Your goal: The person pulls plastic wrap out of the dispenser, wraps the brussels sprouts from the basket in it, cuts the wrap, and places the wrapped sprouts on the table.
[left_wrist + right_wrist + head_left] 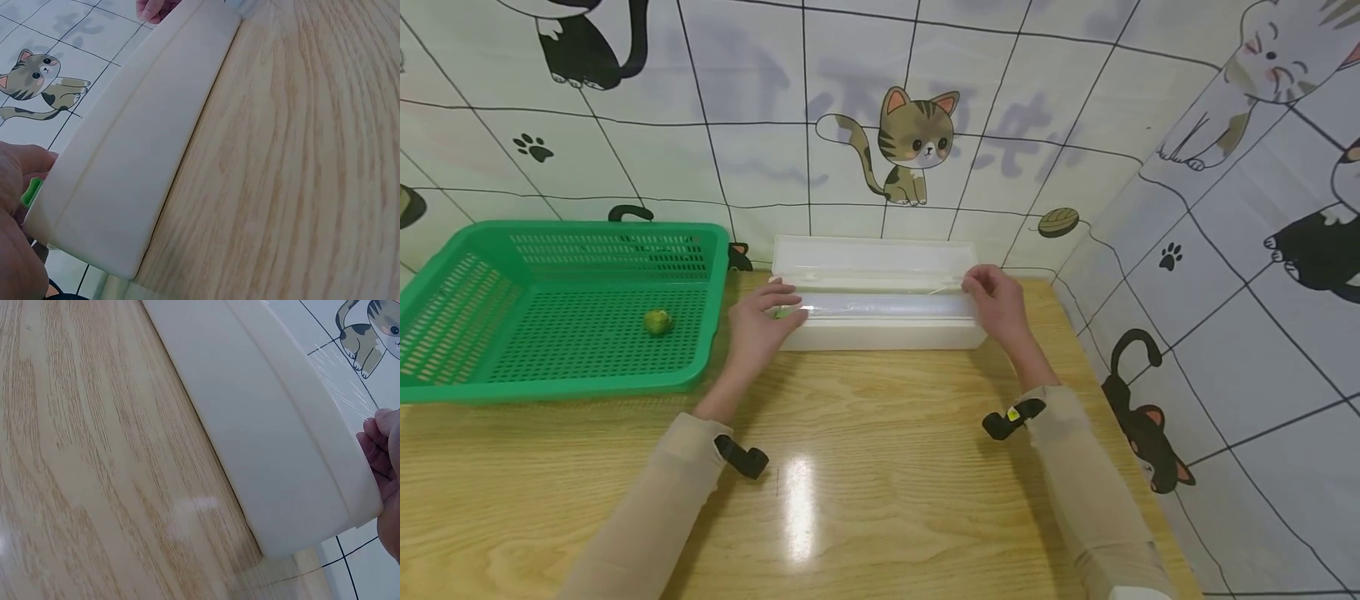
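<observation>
A white cling film dispenser box stands on the table with its lid raised at the back. Inside lies a roll of cling film. My left hand is at the box's left end, fingers and thumb apart over the roll's end. A small green piece shows beside that hand; its kind is unclear. At the right end, my right hand pinches the clear film, which stretches in creases from the fingertips in the right wrist view. The box hides part of both hands in the wrist views.
A green plastic basket stands to the left, holding a small round yellow-green item. The wooden table reaches a wall covering with cat pictures behind and at the right.
</observation>
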Available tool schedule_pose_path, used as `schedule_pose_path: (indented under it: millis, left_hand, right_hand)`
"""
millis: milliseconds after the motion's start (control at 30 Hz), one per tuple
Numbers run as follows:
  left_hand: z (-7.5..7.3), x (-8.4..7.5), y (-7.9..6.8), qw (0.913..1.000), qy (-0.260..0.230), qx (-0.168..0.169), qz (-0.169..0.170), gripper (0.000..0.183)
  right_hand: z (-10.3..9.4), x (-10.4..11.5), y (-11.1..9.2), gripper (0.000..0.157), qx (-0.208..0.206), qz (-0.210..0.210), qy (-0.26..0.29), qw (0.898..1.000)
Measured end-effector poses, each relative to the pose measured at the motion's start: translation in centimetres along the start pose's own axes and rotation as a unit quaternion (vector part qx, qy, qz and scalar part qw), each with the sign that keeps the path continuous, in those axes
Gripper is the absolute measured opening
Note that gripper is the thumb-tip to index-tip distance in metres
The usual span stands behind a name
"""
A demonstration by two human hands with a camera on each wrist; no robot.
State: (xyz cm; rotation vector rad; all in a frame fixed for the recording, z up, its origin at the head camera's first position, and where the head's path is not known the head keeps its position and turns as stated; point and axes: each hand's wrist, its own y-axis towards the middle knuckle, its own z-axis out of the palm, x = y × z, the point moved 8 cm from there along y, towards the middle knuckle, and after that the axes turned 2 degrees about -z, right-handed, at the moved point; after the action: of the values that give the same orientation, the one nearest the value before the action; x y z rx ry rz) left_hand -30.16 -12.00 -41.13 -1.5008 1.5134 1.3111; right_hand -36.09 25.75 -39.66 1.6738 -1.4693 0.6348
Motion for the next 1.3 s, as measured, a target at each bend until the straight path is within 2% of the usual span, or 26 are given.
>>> schedule_pose_path:
  millis: [433,667,867,1300]
  left_hand:
    - [-0.1,0.4,0.0,0.9995,-0.017,0.025,0.005,0.019]
    - [0.2,-0.5,0.0,0.9971,0.029,0.044,0.054,0.014]
    - [0.6,-1.1,-0.1,0.9939,0.062,0.056,0.072,0.012]
    - [0.8,-1.2,0.1,0.9942,0.064,0.024,0.083,0.01]
  right_hand:
    - [-0.1,0.6,0.7,0.018,-0.017,0.004,0.0,1.0]
    - [0.0,0.4,0.8,0.018,-0.026,0.022,0.006,0.999]
    - [0.1,0.4,0.9,0.016,-0.033,0.024,0.025,0.999]
    - [-0.1,-0.1,0.8,0.015,-0.032,0.022,0.049,0.998]
